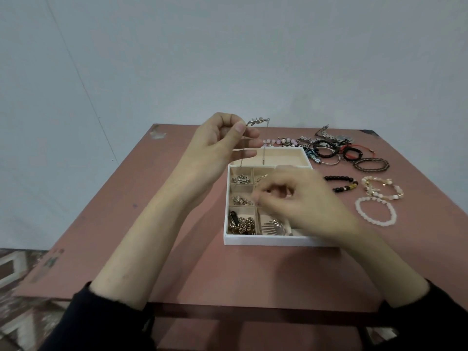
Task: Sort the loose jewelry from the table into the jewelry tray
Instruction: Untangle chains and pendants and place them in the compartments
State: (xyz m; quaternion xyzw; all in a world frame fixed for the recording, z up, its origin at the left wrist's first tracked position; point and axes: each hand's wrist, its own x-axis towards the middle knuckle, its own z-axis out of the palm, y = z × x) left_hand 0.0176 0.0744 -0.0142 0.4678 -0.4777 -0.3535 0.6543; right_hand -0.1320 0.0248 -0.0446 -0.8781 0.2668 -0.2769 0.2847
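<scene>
A white jewelry tray [266,241] with several compartments sits on the reddish table [141,224]. My left hand [220,145] is raised above the tray's far left corner, pinching a thin silver chain with a leafy ornament [80,120] at its top; two chain ends hang down toward the tray. My right hand [301,198] hovers blurred over the tray's middle, fingers curled; I cannot tell what it holds. Silver rings [240,179], small silver pieces [241,200], a gold chain [243,225] and a silver shell clip [274,228] lie in compartments.
Loose bracelets lie right of the tray: a white bead one [376,211], a pale pink one [382,188], a black bead one [340,183], a brown one [371,165], plus dark and red cords [336,149]. A pink bead strand [278,141] lies behind the tray.
</scene>
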